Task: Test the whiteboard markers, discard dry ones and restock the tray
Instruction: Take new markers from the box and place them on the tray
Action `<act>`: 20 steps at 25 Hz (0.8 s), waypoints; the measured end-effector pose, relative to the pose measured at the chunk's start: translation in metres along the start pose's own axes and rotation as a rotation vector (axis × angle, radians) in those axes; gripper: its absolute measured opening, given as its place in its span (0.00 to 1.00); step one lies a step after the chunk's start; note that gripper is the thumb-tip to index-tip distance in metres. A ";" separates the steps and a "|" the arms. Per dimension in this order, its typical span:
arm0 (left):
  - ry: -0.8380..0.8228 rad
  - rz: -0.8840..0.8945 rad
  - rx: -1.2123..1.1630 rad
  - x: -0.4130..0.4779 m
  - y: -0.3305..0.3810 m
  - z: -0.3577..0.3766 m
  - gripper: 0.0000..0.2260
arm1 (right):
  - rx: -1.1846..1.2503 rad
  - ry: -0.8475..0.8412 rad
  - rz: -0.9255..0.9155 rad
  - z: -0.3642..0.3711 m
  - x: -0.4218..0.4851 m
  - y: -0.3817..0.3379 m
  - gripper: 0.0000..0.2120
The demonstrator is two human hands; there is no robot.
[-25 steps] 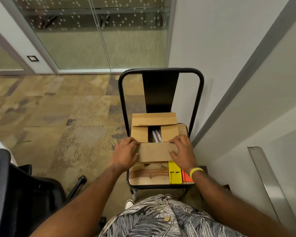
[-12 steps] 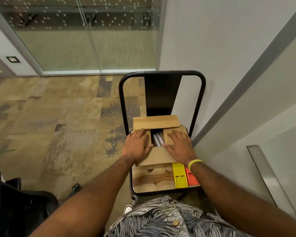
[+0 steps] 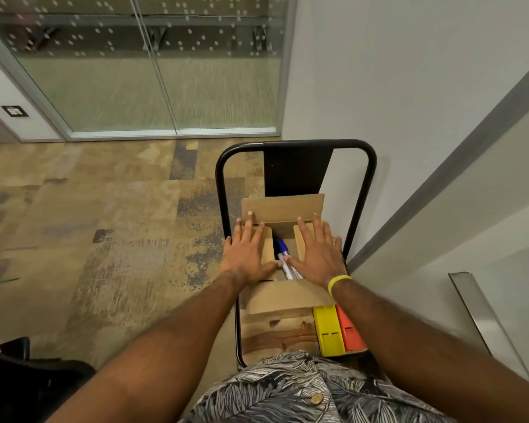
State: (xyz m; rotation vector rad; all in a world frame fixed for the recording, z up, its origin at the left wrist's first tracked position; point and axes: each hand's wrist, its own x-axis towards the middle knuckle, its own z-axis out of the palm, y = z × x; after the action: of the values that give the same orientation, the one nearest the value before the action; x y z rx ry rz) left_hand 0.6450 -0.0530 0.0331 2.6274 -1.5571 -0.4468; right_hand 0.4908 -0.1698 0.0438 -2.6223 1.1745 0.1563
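Note:
A brown cardboard box [image 3: 283,206] stands on the wooden seat of a black metal chair [image 3: 293,151]. Its flaps are spread open. Inside, in the gap between my hands, lie whiteboard markers [image 3: 284,257], white-bodied, one with a blue cap. My left hand [image 3: 246,251] lies flat with straight fingers on the left side flap. My right hand [image 3: 318,253], a yellow band on its wrist, lies flat on the right side flap. The near flap [image 3: 284,296] hangs toward me.
A yellow block [image 3: 329,329] and an orange block [image 3: 348,331] lie on the seat's near right. A white wall and a metal strip [image 3: 483,315] stand to the right, glass partitions behind, carpet to the left, a dark office chair [image 3: 19,380] at bottom left.
Both hands slid forward from the near flap onto the side flaps and spread them apart. The box opening is wider and the markers show more clearly. The view shifted slightly left.

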 end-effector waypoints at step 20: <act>0.055 -0.131 -0.539 -0.013 0.010 -0.014 0.41 | 0.382 0.182 -0.034 -0.015 -0.002 0.005 0.38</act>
State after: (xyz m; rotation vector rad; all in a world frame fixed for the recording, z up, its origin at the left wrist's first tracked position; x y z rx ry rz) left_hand 0.6341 -0.0477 0.0509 2.2984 -1.0587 -0.6833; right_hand 0.4854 -0.1757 0.0578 -2.3512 1.0874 -0.2911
